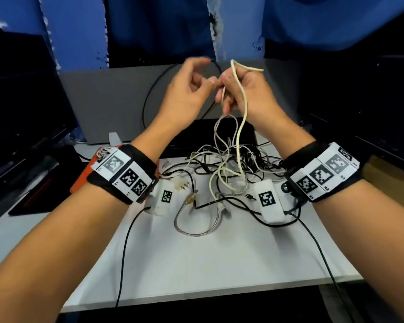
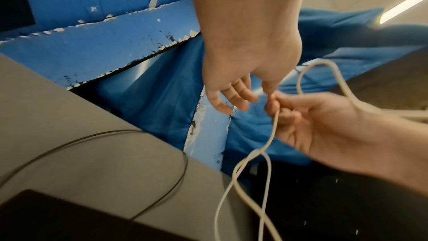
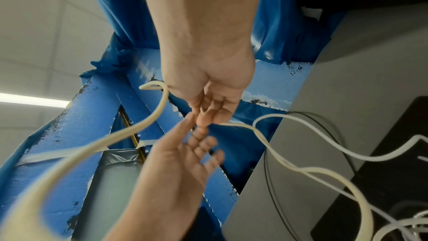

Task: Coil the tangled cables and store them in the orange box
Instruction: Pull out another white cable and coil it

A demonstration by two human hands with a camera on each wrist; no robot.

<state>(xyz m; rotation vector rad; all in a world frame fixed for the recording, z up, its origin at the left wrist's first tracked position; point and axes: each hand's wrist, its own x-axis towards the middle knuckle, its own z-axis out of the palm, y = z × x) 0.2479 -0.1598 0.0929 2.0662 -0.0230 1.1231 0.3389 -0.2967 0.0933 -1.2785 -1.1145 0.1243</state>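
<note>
White counter (image 1: 196, 264) lay bare toward its near edge; the tangled cables (image 1: 229, 164) sat farther back. Right hand (image 1: 245, 89) pinched a cream cable (image 1: 243, 117) aloft; left hand (image 1: 187, 89), fingers loose, touched it.

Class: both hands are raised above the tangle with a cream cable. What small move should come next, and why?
Probably draw the cream cable upward, out of the tangle. The right hand pinches it, with a loop over that hand, yet its lower length runs into the pile. The left hand, fingers relaxed beside it, looks free to take the next loop.
</note>
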